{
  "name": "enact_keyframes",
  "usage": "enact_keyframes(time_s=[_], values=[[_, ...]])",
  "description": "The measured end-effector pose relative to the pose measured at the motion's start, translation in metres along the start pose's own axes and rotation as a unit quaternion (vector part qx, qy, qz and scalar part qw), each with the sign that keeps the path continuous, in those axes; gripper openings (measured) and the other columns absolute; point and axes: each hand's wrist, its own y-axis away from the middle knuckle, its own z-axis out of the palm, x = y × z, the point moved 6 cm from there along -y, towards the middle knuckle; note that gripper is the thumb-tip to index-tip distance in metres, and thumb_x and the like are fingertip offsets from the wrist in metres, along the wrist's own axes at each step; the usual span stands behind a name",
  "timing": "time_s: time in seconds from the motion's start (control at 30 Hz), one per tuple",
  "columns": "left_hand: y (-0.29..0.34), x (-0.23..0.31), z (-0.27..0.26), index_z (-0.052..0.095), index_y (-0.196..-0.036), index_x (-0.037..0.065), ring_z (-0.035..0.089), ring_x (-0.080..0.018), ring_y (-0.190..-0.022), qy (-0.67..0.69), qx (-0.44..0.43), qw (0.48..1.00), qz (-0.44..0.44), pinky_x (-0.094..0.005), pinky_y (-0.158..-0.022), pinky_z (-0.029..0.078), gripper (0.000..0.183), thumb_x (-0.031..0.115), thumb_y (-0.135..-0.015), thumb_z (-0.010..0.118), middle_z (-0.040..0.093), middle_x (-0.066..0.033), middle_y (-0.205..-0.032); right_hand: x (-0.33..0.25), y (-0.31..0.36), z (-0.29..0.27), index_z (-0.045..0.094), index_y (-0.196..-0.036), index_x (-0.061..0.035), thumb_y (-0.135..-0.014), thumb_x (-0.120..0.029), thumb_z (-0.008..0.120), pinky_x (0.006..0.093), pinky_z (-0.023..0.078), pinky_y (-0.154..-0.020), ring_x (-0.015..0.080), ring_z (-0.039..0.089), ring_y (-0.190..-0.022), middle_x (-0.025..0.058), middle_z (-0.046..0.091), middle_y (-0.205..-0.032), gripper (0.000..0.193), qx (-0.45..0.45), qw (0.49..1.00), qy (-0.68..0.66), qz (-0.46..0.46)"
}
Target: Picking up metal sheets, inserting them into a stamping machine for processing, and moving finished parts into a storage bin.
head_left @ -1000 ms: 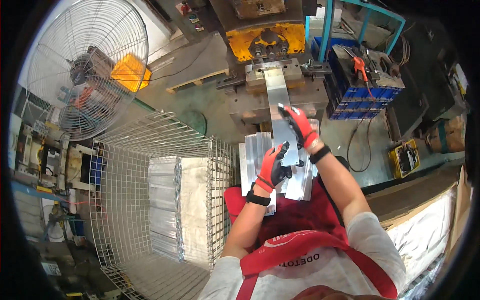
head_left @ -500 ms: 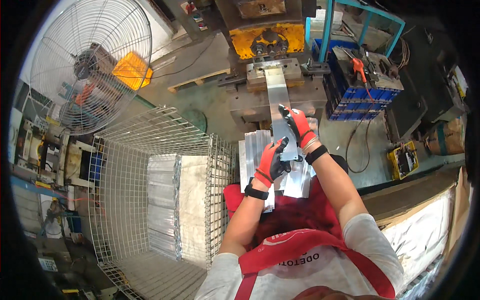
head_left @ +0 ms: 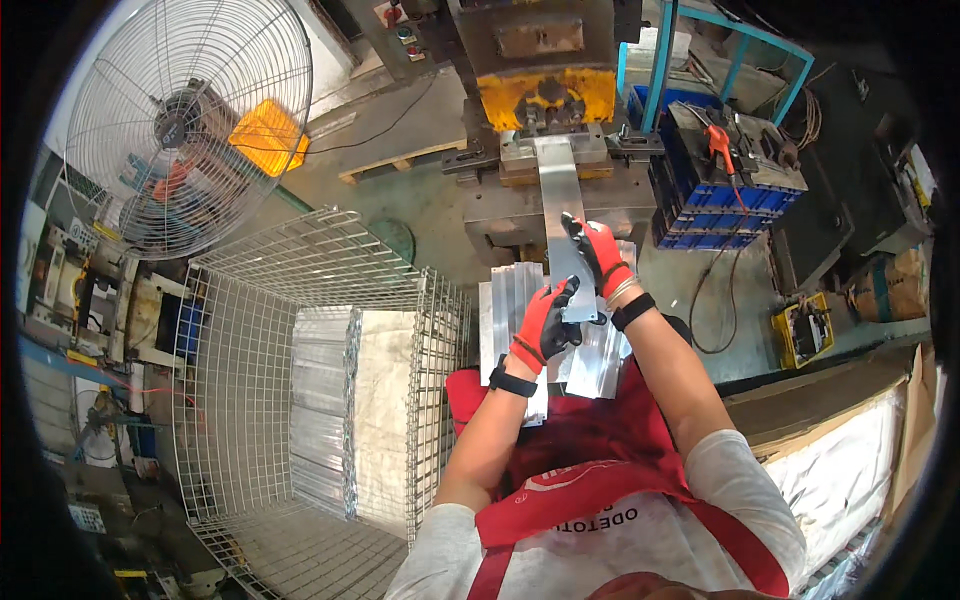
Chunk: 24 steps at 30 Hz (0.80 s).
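Observation:
A long flat metal strip (head_left: 562,195) reaches from my hands to the die (head_left: 520,155) of a press, its far end on the die. Both hands wear red gloves with black fingertips. My left hand (head_left: 545,325) is closed at the strip's near end, on its left edge. Farther up, my right hand (head_left: 600,255) grips the right edge, thumb on top. Underneath the hands lie several more metal strips (head_left: 512,285), stacked just in front of my lap. The yellow upper part (head_left: 500,98) of the press sits close above the die and looks blurred.
A wire mesh cage (head_left: 440,350) with stacked metal strips inside stands at my left. Beyond it is a large fan (head_left: 185,125). Blue crates (head_left: 700,205) bearing tools and a red air gun (head_left: 718,145) stand at the right, near a small yellow basket (head_left: 790,340).
The press's yellow upper part has come down nearer the die. My hands keep the same grip on the strip, and the whole view has shifted slightly.

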Motion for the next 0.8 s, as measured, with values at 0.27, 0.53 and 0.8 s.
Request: enact_keyframes(time_s=[0.27,0.53,0.8], values=[[0.005,-0.007,-0.025,0.048,-0.11,0.002,0.053,-0.0204,-0.087,-0.188,-0.011,0.982,0.007,-0.0315,-0.072,0.042,0.051,0.012,-0.063,0.064,0.055,-0.0095,-0.087,-0.025,0.028,0.019,0.056,-0.067,-0.0096,-0.08,-0.03,0.057,0.0222,0.029,-0.047,0.0043,0.036,-0.053,-0.0074,0.044,-0.06,0.024,-0.009,0.998,-0.066,-0.019],[0.099,-0.031,-0.002,0.045,-0.118,0.005,0.049,-0.0264,-0.101,-0.32,-0.074,0.942,0.074,-0.032,-0.083,0.039,0.038,0.003,-0.08,0.047,0.052,-0.0143,-0.11,-0.012,0.109,-0.029,0.053,-0.104,0.003,-0.084,-0.023,0.049,0.0273,0.036,-0.087,0.0163,0.051,-0.098,0.0097,0.056,-0.103,0.034,-0.126,0.976,-0.006,-0.178],[0.122,-0.066,-0.045,0.054,-0.079,0.006,0.042,-0.0038,-0.05,-0.276,0.166,0.946,0.038,-0.0222,-0.044,0.035,0.018,0.024,-0.08,0.055,0.049,0.0035,-0.061,0.047,0.158,-0.025,0.048,-0.113,0.0005,-0.083,-0.019,0.048,0.0291,0.042,-0.077,0.0153,0.054,-0.087,0.0079,0.057,-0.102,0.036,-0.157,0.97,0.181,0.04]])
